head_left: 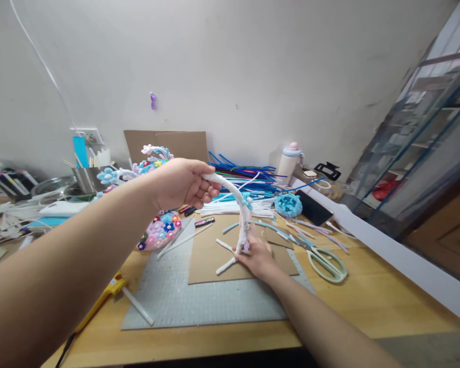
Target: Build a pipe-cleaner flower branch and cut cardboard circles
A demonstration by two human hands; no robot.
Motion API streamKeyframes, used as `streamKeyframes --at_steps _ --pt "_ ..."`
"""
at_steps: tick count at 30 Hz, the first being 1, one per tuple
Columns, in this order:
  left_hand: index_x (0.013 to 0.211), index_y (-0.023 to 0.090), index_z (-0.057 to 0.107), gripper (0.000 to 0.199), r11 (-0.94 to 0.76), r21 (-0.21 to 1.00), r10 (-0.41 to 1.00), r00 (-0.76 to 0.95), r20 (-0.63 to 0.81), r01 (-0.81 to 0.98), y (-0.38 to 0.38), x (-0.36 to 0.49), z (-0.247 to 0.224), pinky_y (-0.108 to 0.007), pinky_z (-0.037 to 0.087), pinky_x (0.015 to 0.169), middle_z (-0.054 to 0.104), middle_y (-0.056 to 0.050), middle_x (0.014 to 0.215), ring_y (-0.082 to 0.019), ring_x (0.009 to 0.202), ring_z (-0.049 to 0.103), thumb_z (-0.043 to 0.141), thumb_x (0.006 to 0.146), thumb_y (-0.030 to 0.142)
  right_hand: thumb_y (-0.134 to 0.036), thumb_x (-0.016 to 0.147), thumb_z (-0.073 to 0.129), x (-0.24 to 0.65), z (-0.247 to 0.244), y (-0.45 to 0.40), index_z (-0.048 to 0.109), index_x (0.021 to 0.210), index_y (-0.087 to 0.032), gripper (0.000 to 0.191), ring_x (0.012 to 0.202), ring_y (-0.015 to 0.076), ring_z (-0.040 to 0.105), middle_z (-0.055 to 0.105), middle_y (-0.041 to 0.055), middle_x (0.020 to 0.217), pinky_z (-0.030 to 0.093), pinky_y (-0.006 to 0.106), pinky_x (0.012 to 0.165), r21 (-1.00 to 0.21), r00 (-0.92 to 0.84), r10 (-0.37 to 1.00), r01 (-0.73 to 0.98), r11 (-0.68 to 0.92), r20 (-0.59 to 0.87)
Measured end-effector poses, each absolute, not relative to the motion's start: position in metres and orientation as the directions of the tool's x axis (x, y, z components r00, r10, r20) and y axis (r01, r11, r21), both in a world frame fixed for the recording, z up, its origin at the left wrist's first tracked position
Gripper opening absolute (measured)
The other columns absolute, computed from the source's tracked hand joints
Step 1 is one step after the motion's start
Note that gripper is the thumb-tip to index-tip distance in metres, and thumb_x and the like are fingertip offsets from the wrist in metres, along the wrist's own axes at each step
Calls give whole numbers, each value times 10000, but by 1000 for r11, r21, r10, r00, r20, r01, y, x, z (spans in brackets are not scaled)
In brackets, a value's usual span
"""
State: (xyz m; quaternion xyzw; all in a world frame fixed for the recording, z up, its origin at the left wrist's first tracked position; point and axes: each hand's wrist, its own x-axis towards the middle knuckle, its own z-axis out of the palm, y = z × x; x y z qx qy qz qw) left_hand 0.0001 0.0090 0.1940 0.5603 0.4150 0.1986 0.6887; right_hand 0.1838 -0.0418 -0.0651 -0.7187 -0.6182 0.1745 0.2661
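A curved white stem (234, 190), fuzzy like wrapped pipe cleaner, rises from the brown cardboard and bends over to the left. Its upper end is pinched between the thumb and fingers of my left hand (184, 184). Low down, my right hand (258, 258) grips the same stem near its base, where short white prongs (226, 266) spread out on the cardboard (207, 255). A small blue flower (247, 200) sits on the bend, and pale pink bits (246, 237) run down toward my right hand. Part of the base is hidden by my right fingers.
Scissors (327, 263) lie at the right, near a blue fuzzy ring (288, 204) and a phone (310, 207). Pipe cleaners (237, 209) pile up behind. A yellow glue gun (109, 291) rests front left of the cutting mat (157, 301). Fuzzy flowers (163, 232) stand behind my left arm.
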Motion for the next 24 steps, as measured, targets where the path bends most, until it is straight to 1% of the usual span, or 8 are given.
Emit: streamKeyframes --at_steps 4,8,11,14,16,18,21,24 --pt "757 54 670 326 364 931 676 679 -287 31 3 -5 174 -204 438 459 578 -79 635 -116 500 529 433 868 248 -326 699 711 184 -63 -41 700 861 -282 168 1039 237 574 688 6 977 321 355 879 -584 159 985 807 -91 66" --pt "786 38 664 319 414 902 697 680 -229 -120 -4 -7 157 -196 457 489 591 -78 670 -101 510 531 444 867 255 -336 691 715 184 -62 -41 685 875 -268 199 1016 233 580 687 10 950 328 350 870 -571 165 984 815 -99 66" --pt "791 34 658 279 412 881 718 678 -156 -233 -8 -6 146 -192 463 516 582 -64 673 -94 526 529 479 844 241 -356 687 714 184 -61 -41 670 895 -257 234 998 242 583 684 20 935 332 364 866 -562 177 982 820 -106 73" --pt "775 47 656 279 381 887 732 671 -116 -263 -13 -5 140 -196 466 538 576 -54 660 -96 535 535 476 831 252 -353 697 705 185 -62 -42 672 883 -264 209 1001 241 578 681 19 956 325 374 887 -556 164 983 826 -91 83" --pt "686 81 634 309 318 920 744 661 -93 -229 -16 -5 144 -221 458 509 555 -46 600 -108 493 516 444 818 286 -347 705 700 185 -63 -43 675 894 -269 206 1027 239 566 675 19 994 314 377 911 -552 141 985 832 -65 96" --pt "592 126 577 319 229 962 755 651 -81 -146 -19 -8 154 -246 433 460 522 -38 528 -124 441 488 411 794 309 -352 719 691 186 -64 -44 677 909 -274 206 1046 236 555 668 16 1021 308 376 922 -548 116 987 836 -37 110" --pt "560 145 537 311 106 989 732 665 -149 105 -20 -14 176 -234 374 418 517 -48 500 -128 422 473 382 779 304 -349 738 670 186 -66 -45 688 891 -287 166 1030 226 557 665 2 1013 309 371 913 -545 88 989 838 -8 121" --pt "596 114 583 313 -15 921 732 631 -256 390 -15 -19 197 -208 350 415 577 -86 570 -130 473 508 384 771 281 -327 736 671 185 -68 -44 705 861 -294 133 1020 224 554 660 -3 1002 297 379 918 -541 78 989 841 3 126"
